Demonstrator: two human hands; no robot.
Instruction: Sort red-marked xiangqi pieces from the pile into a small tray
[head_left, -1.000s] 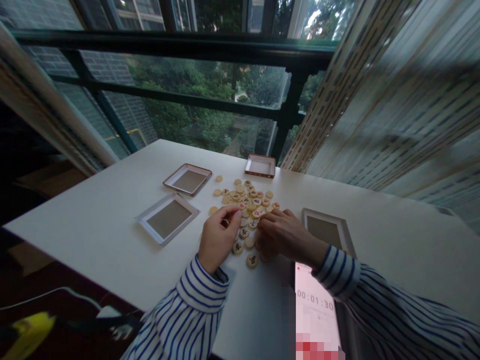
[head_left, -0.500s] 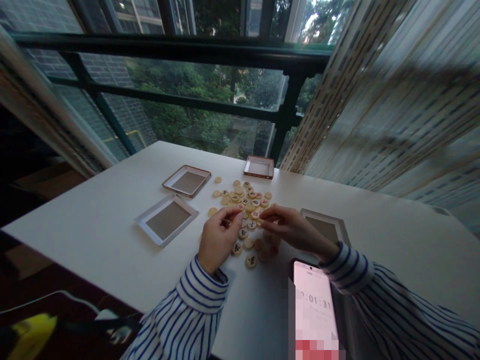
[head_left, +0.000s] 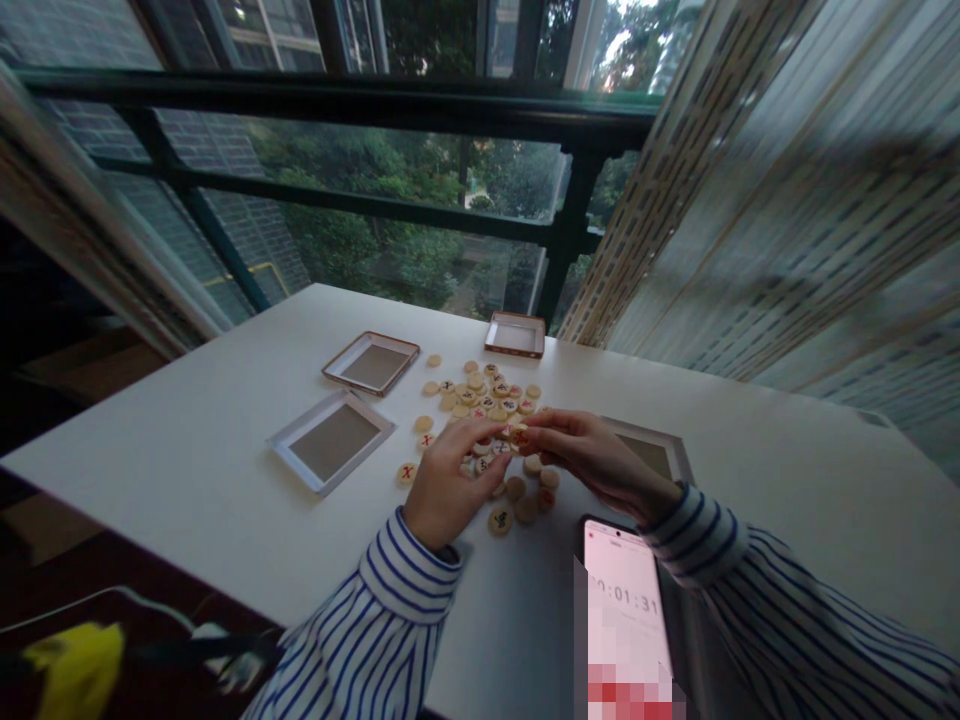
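The right hand [head_left: 592, 455] has its grip pinched on a round pale wooden game disc [head_left: 517, 437] above the white tabletop [head_left: 225, 500]. The left hand [head_left: 450, 480] touches the disc with its fingertips, but whether its grip is clamped cannot be told.

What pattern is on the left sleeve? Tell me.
The left sleeve is white with blue stripes, head view.

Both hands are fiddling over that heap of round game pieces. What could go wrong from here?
1. The right hand pinches a piece only by the fingertips, with the left hand close against it; it might slip and knock the heap below apart.
2. The phone lies right beside the right sleeve; a sweep of that arm could shove it along the table.
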